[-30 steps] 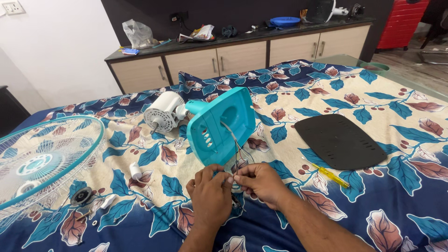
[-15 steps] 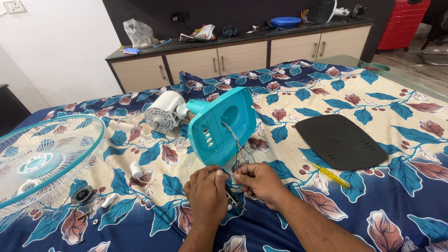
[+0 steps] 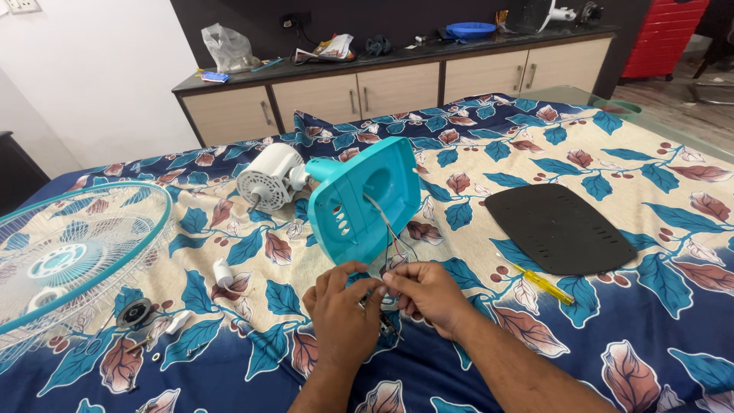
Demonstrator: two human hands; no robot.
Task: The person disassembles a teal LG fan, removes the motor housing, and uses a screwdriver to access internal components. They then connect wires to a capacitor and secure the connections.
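Thin wires [image 3: 388,243] run out of the turquoise fan housing [image 3: 365,200], which lies tilted on the leaf-patterned bed [image 3: 650,160]. Left hand [image 3: 342,306] and right hand [image 3: 425,293] meet just below it, fingers pinched on the wire ends, though the small part between them is hard to make out. A white motor [image 3: 267,177] joins the housing's far end; a black plate [image 3: 558,228] and yellow screwdriver [image 3: 544,284] lie to the right.

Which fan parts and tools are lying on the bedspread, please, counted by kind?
Teal housing: 1
White motor: 1
Fan grille: 1
Black plate: 1
Yellow screwdriver: 1
White cylinder: 1
Black ring: 1
Total: 7
The left hand and right hand pinch the housing's wires.
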